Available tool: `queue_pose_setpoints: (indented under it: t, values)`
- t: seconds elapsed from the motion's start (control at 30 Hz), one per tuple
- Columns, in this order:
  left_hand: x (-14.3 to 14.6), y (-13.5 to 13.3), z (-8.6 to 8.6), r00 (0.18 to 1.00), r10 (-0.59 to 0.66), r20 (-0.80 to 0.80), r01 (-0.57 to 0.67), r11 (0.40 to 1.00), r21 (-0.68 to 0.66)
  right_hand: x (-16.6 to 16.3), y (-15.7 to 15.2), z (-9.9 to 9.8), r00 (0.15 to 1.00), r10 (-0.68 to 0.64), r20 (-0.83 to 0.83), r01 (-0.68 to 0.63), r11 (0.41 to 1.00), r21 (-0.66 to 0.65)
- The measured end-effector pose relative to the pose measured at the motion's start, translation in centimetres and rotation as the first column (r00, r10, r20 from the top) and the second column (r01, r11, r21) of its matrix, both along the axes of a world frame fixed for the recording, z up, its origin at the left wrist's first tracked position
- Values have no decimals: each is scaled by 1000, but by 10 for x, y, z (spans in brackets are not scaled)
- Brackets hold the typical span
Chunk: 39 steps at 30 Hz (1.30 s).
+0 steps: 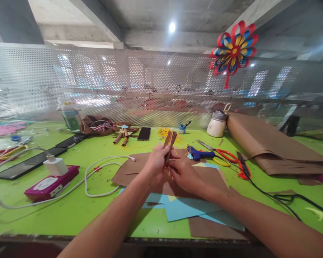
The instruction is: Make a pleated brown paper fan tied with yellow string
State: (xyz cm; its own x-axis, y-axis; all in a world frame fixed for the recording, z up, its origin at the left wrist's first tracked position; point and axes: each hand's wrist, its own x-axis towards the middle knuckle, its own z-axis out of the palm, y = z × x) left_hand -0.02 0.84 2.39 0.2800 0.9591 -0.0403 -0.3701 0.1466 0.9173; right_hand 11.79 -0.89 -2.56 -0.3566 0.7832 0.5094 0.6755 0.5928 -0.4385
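Observation:
My left hand (158,163) is closed around a bundle of folded brown paper (170,140), held upright over the table. The fingers of my right hand (181,173) are pinched at the bundle's lower end, where a thin yellow string seems to show; its exact hold is partly hidden. Beneath both hands lie brown paper sheets (134,166) and light blue paper (188,208). Just right of the bundle rests a blue glue gun (201,154). Behind it sits a tangle of yellow string (164,132).
Orange-handled scissors (227,154) and a red-handled tool (243,166) lie to the right, beside a large folded brown paper (274,143). A white jar (216,124) and a phone (144,134) stand farther back. At left are a purple power strip (52,182) and a white cable (97,195).

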Motion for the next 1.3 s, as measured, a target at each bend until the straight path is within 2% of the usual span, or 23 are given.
queue_pose_setpoints:
  t: [0.1, 0.2, 0.27, 0.43, 0.5, 0.57, 0.63, 0.67, 0.73, 0.87, 0.93, 1.03, 1.17, 1.3]
  values:
    - [0, 0, -1, 1000, 4, 19, -5, 1000, 20, -2, -11, 12, 981, 11, 195, -16, 1000, 24]
    - [-1, 5, -4, 1000, 7, 28, -7, 1000, 4, -3, -25, 31, 912, 49, 407, -61, 998, 14]
    - [-4, 10, -7, 1000, 15, 26, -15, 1000, 6, -3, -33, 42, 869, 87, 487, -105, 994, 8]
    - [-10, 22, -10, 996, 83, -34, -81, 994, 74, -2, -38, 54, 834, 261, 487, -291, 957, -15]
    - [-11, 24, -11, 995, 83, -64, -76, 993, 95, 6, -28, 56, 862, 250, 441, -292, 956, 28]
    - [-10, 24, -11, 995, 50, -89, -42, 995, 94, 22, -9, 59, 939, 125, 321, -164, 982, 96]
    - [-8, 23, -11, 993, 18, -112, -10, 997, 71, 48, 16, 60, 969, -103, 223, 80, 991, 109]
    - [-7, 22, -11, 992, 8, -122, -2, 998, 55, 63, 30, 60, 948, -218, 232, 201, 975, 95]
    - [-6, 22, -10, 990, 4, -138, 1, 999, 32, 92, 54, 56, 855, -371, 363, 395, 919, 9]
    - [-8, 24, -9, 986, 18, -166, -10, 999, 49, 125, 76, 36, 805, -329, 494, 436, 892, -116]
    - [-10, 25, -8, 983, 32, -181, -19, 997, 71, 128, 76, 24, 792, -293, 536, 434, 887, -156]
    - [-12, 26, -9, 983, 28, -180, -15, 997, 74, 125, 72, 14, 763, -304, 570, 460, 875, -151]
    - [-11, 25, -12, 989, 18, -146, -9, 998, 67, 130, 67, 18, 725, -342, 597, 513, 847, -137]
    - [-10, 27, -16, 988, 27, -155, -14, 997, 82, 151, 66, 31, 710, -395, 583, 573, 805, -153]
